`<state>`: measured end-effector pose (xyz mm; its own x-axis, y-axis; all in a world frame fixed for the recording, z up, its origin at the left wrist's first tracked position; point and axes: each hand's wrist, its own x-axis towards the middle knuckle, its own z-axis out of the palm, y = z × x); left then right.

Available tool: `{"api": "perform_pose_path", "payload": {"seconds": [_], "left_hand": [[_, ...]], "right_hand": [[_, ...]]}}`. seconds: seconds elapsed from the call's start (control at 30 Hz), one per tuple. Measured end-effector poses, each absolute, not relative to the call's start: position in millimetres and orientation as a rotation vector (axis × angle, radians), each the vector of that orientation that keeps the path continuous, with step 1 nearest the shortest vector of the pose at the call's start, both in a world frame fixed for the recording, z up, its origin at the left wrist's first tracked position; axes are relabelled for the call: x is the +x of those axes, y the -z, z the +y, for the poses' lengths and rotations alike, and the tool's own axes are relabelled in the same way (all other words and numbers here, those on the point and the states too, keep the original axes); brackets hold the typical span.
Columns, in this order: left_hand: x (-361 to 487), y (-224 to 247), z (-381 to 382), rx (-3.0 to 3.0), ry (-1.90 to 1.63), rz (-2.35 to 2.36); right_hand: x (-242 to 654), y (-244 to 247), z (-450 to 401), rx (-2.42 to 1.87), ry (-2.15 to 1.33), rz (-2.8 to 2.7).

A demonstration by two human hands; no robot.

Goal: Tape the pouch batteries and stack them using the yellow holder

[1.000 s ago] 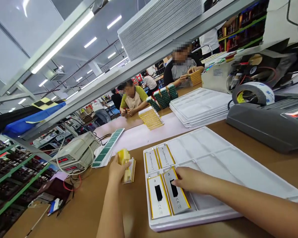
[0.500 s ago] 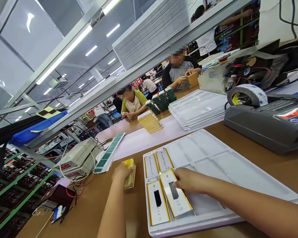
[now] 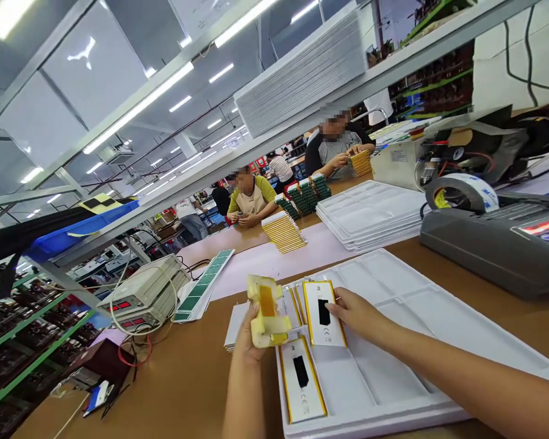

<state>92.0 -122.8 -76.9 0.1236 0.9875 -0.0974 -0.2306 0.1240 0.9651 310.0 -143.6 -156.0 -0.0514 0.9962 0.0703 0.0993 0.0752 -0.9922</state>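
Pouch cell [image 3: 312, 317], gold-edged with a black label patch [image 3: 324, 312], lies under my right hand [image 3: 359, 314], its long axis running away from me across the white plastic tray [image 3: 379, 381]. I read the right hand as closed on it, fingertips pressed to the cell's right long edge. The cell therefore sits directly left of that hand, and the right hand is the nearer of the two. Left hand [image 3: 249, 347] is clenched around a yellow foam block [image 3: 265, 320] (an orange strip [image 3: 267, 302] shows on its upper face), held just left of the cell and not touching it. A second pouch cell [image 3: 301, 381] rests in the tray, closer to me, touched by neither hand. Compared with the frame half a second back, the gripped cell has shifted away from me along the tray and no longer sits beside the second cell. The left hand has raised the block off a pale flat stack [image 3: 235, 326] on the table [image 3: 165, 390].
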Motion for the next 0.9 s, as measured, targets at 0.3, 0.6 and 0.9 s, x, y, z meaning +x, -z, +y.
{"api": "perform_pose_path", "payload": {"seconds": [0.3, 0.6, 0.9], "left_hand": [[113, 112, -130, 0.655, -1.04, 0.55], [104, 115, -132, 0.63, -1.068, 0.41], [101, 114, -123, 0.484, -1.265, 0.443]], "right_hand": [[264, 109, -124, -1.291, -0.935, -1.588], [258, 66, -117, -1.657, -0.277, -2.101], [305, 108, -83, -1.96, -0.048, -2.337]]}}
